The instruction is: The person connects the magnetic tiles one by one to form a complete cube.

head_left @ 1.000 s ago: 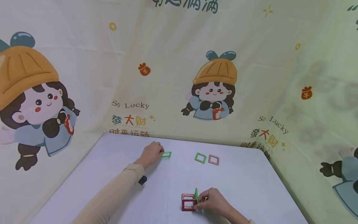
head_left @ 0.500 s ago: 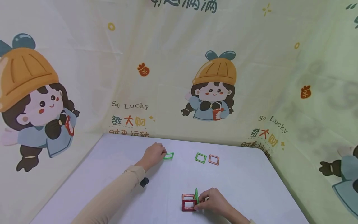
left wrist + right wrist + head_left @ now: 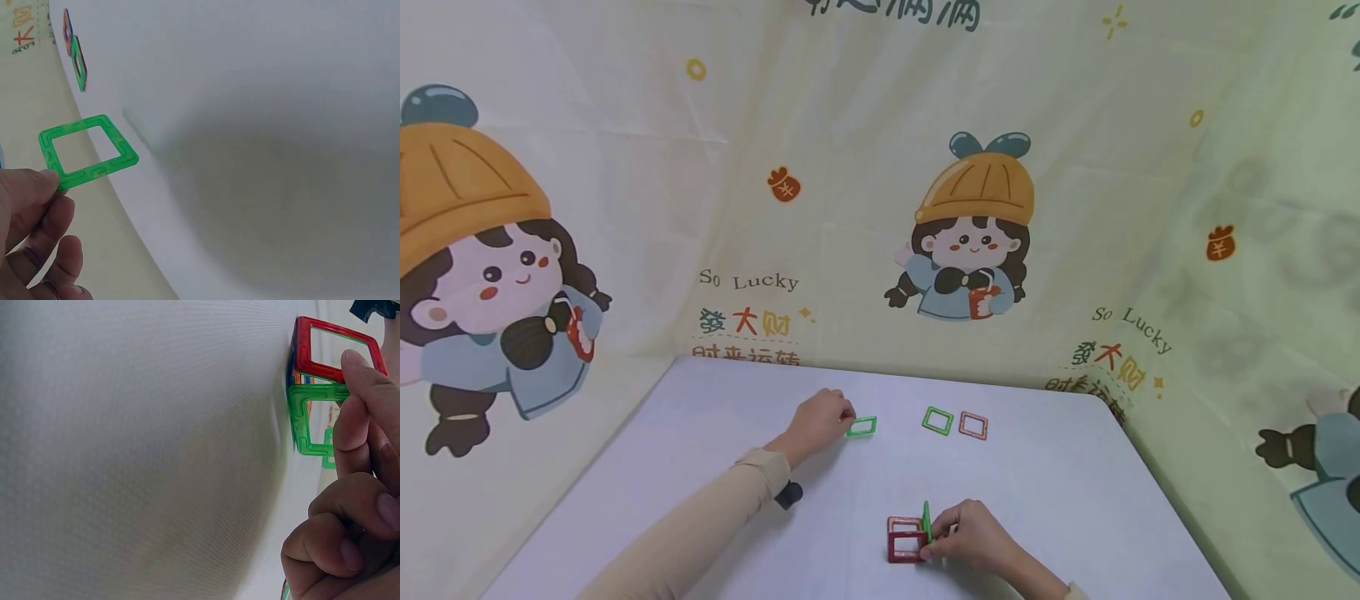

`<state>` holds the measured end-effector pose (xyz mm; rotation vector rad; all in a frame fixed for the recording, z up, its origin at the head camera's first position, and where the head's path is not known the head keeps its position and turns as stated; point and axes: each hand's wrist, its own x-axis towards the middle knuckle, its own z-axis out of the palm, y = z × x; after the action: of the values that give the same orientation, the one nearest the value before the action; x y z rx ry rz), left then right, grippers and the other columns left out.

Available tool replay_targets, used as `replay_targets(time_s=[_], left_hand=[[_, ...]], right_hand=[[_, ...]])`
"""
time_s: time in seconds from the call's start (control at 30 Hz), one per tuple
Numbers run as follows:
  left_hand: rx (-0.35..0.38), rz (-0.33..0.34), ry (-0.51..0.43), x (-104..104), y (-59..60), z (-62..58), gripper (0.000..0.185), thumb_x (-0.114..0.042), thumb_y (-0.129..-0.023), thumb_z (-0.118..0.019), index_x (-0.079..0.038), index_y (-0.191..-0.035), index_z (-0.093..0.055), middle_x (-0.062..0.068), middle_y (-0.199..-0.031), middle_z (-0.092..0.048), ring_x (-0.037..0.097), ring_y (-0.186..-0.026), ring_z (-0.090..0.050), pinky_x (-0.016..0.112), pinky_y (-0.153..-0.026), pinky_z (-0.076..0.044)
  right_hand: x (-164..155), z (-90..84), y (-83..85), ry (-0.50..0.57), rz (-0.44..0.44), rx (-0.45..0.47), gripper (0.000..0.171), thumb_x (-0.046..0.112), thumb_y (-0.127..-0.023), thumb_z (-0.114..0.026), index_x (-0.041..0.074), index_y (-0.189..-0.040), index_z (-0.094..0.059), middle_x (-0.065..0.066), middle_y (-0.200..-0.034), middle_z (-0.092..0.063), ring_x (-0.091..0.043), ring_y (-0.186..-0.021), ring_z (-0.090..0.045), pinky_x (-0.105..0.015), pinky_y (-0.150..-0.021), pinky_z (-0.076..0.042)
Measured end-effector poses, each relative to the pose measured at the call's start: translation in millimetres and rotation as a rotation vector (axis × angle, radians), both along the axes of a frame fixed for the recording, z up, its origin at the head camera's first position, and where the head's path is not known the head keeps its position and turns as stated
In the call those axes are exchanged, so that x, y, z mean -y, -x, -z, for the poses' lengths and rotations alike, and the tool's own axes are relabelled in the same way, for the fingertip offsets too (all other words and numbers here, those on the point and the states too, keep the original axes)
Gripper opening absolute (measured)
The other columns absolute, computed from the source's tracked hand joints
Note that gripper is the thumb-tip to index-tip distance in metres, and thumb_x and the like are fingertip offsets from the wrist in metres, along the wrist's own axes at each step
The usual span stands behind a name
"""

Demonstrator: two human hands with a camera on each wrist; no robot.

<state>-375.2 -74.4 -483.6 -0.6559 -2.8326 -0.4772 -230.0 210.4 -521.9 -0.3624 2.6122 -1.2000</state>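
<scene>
Toward the far middle of the white counter [image 3: 1045,492] we see a bright green square frame [image 3: 862,427], flat and hollow-centred, pinched at its left corner by the left hand [image 3: 817,421]; the tile juts rightward past the fingertips. Nearer to us, the right hand [image 3: 973,537] curls round an upright green tile [image 3: 927,522] set against the right side of a red tile cube [image 3: 905,540]. Far right lie a second green square [image 3: 937,421] and an orange square [image 3: 973,427], side by side.

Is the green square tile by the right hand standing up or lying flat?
Standing upright: the green square tile shows edge-on against the red tile structure, right hand touching it.
</scene>
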Motion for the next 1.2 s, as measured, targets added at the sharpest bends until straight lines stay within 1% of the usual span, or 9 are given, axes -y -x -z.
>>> replay_targets(time_s=[0.13,0.23,0.3,0.47,0.67,0.87,1.0,1.2], left_hand=[[0.024,0.041,-0.020,-6,-10.3,-3.7,0.006,-0.019,-0.093,-0.076,-0.015,-0.093,-0.080,-0.007,-0.084,-0.064,0.009,-0.080,-0.055,0.026,-0.071,-0.049],[0.020,0.080,-0.024,-10,-17.8,-6.2,0.007,-0.019,-0.094,-0.075,-0.015,-0.093,-0.080,-0.007,-0.084,-0.065,0.009,-0.081,-0.056,0.026,-0.070,-0.048],[0.012,0.097,-0.017,-13,-20.7,-6.5,0.007,-0.020,-0.094,-0.075,-0.016,-0.092,-0.080,-0.008,-0.084,-0.065,0.008,-0.081,-0.056,0.025,-0.069,-0.048],[0.001,0.103,-0.005,-18,-23.0,-5.3,0.006,-0.022,-0.094,-0.076,-0.018,-0.092,-0.080,-0.009,-0.084,-0.065,0.008,-0.081,-0.055,0.025,-0.070,-0.048],[0.014,0.126,-0.034,-20,-27.9,-8.1,0.006,-0.021,-0.093,-0.076,-0.017,-0.092,-0.080,-0.008,-0.084,-0.066,0.008,-0.080,-0.054,0.024,-0.068,-0.046],[0.021,0.140,-0.040,-23,-33.2,-7.6,0.007,-0.023,-0.093,-0.076,-0.017,-0.093,-0.080,-0.009,-0.085,-0.067,0.007,-0.080,-0.054,0.023,-0.068,-0.046],[0.038,0.148,-0.033,-24,-37.2,-6.7,0.006,-0.023,-0.093,-0.077,-0.018,-0.093,-0.080,-0.010,-0.085,-0.067,0.007,-0.080,-0.053,0.023,-0.068,-0.046],[0.068,0.156,-0.043,-27,-46.8,-8.0,0.007,-0.023,-0.094,-0.076,-0.017,-0.092,-0.081,-0.010,-0.085,-0.067,0.006,-0.080,-0.052,0.022,-0.067,-0.045]], right_hand=[[0,0.5,0.2,0.006,-0.011,-0.002,0.014,0.021,-0.074,-0.093,0.015,-0.074,-0.080,0.009,-0.073,-0.069,-0.005,-0.061,-0.045,-0.021,-0.051,-0.032],[-1,0.4,-0.1,0.004,-0.015,-0.010,0.014,0.022,-0.075,-0.093,0.016,-0.074,-0.080,0.009,-0.072,-0.069,-0.004,-0.061,-0.045,-0.020,-0.051,-0.032],[-1,-0.2,-0.3,0.004,-0.014,-0.009,0.014,0.022,-0.075,-0.092,0.016,-0.074,-0.080,0.009,-0.071,-0.069,-0.004,-0.060,-0.045,-0.020,-0.051,-0.033],[-1,-1.8,-0.5,0.003,-0.009,-0.002,0.013,0.022,-0.075,-0.092,0.015,-0.075,-0.080,0.009,-0.072,-0.069,-0.005,-0.062,-0.046,-0.020,-0.052,-0.033],[0,-1.9,-1.1,-0.003,-0.005,-0.003,0.013,0.021,-0.075,-0.092,0.016,-0.075,-0.080,0.009,-0.071,-0.067,-0.004,-0.062,-0.045,-0.020,-0.052,-0.032],[1,-2.5,0.3,-0.016,-0.002,-0.006,0.014,0.023,-0.075,-0.092,0.016,-0.075,-0.080,0.009,-0.071,-0.067,-0.005,-0.062,-0.046,-0.021,-0.052,-0.032],[1,-1.6,0.2,-0.021,0.004,0.004,0.014,0.024,-0.076,-0.092,0.016,-0.076,-0.080,0.009,-0.072,-0.067,-0.005,-0.063,-0.046,-0.021,-0.052,-0.032],[1,-0.9,-0.7,-0.031,0.009,0.009,0.015,0.026,-0.075,-0.093,0.016,-0.075,-0.081,0.009,-0.071,-0.069,-0.005,-0.064,-0.046,-0.021,-0.054,-0.032]])
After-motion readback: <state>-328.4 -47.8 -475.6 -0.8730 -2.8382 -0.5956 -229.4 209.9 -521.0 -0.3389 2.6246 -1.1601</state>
